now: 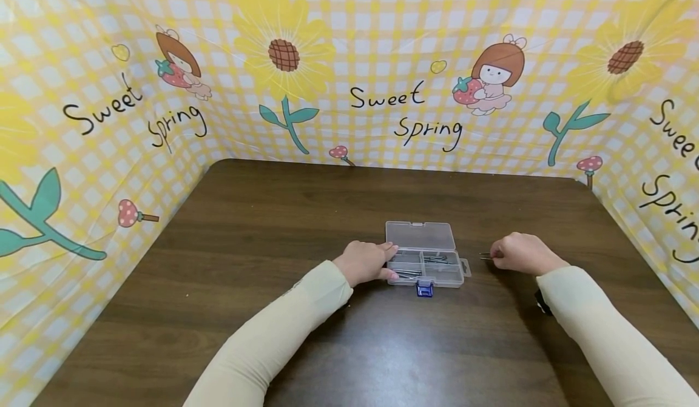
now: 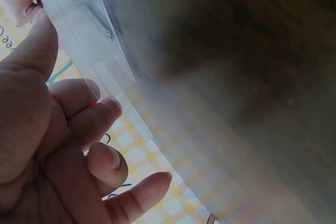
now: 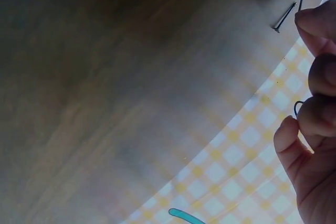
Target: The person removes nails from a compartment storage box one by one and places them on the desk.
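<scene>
An open clear plastic box (image 1: 443,278) with divided compartments lies on the table, its lid (image 1: 419,235) folded back. My left hand (image 1: 364,261) grips its left end, thumb at the front corner and fingers at the back; the left wrist view shows them against the box walls. Several metal nails (image 1: 435,259) lie in the back right compartment, and more nails (image 1: 406,273) in the front left one. To the right of the box, my right hand (image 1: 524,253) pinches a thin nail (image 3: 301,0). Close to its fingertips, another nail (image 3: 285,17) lies on the table.
A blue latch (image 1: 424,289) sticks out from the box's front, and a clear hanging tab (image 1: 465,267) from its right side. The brown wooden table (image 1: 306,201) is bordered by a yellow checked cloth (image 1: 371,49) at the back and sides.
</scene>
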Action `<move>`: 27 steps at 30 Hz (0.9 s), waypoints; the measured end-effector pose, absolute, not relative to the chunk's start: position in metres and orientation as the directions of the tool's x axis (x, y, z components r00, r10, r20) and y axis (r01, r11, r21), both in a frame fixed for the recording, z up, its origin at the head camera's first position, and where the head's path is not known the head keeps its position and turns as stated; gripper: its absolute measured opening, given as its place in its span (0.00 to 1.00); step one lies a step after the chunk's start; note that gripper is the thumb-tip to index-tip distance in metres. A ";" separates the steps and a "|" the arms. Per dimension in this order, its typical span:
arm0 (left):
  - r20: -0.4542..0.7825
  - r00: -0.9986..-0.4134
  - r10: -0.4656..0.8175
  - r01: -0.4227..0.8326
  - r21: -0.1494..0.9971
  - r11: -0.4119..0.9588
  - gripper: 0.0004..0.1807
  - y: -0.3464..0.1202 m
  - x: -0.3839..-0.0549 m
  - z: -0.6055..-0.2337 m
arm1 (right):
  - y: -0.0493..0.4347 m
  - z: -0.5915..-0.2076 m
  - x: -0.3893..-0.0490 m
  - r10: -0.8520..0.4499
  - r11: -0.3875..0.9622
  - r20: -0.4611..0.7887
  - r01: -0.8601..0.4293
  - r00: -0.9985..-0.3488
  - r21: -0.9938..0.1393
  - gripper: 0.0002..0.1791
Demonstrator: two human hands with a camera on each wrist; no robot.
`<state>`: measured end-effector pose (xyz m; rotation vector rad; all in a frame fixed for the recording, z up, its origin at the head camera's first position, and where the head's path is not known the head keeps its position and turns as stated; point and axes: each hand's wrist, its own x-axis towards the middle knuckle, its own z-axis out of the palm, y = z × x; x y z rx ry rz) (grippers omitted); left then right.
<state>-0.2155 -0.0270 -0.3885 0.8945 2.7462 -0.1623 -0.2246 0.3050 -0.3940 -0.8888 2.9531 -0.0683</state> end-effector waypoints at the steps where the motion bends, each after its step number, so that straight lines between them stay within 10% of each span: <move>1: -0.269 -0.781 0.565 0.592 -0.028 0.805 0.38 -0.027 -0.215 -0.388 | 0.305 -0.394 -0.225 -0.554 0.832 -0.042 -0.551 -0.831 -0.058 0.03; 27: -0.262 -0.780 0.568 0.599 -0.049 0.799 0.38 -0.027 -0.215 -0.388 | 0.306 -0.392 -0.225 -0.557 0.831 -0.043 -0.555 -0.830 -0.036 0.04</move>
